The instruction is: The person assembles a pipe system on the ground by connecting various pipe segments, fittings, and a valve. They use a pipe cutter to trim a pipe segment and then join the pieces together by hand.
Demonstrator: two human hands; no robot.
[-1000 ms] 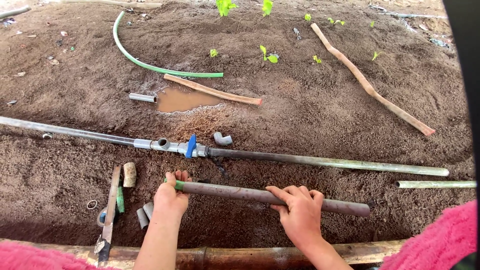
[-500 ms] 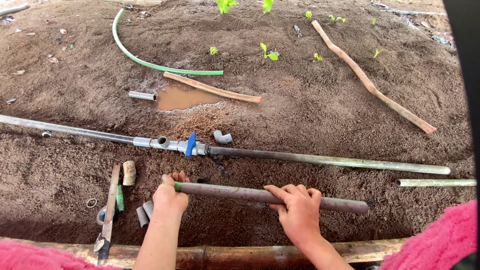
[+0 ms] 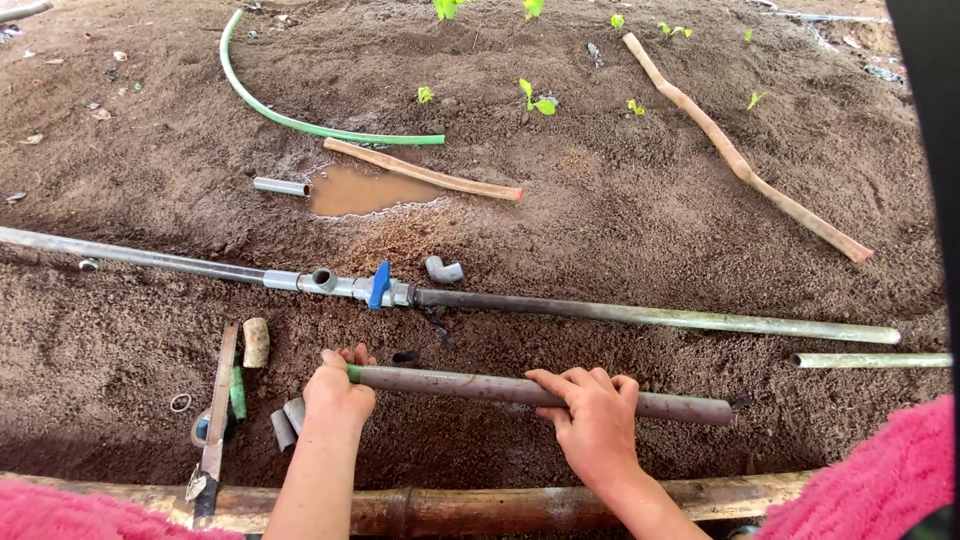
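Both hands are clamped on the short grey pipe (image 3: 540,392) lying on the soil: left hand (image 3: 338,392) at its green-tipped end, right hand (image 3: 592,420) mid-length. My worry is loose dirt getting into the open ends. The bamboo edge (image 3: 450,505) crowds the near side, the long valve line (image 3: 620,314) the far; room's only sideways.

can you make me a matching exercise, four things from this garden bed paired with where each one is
Things:
1. short grey pipe
2. blue valve handle
3. curved green hose
4. muddy brown puddle

Places:
a. far side of bed, curving left
b. on the long pipeline
c. under both hands
d. beside a small pipe stub

Pairs: 1-c, 2-b, 3-a, 4-d
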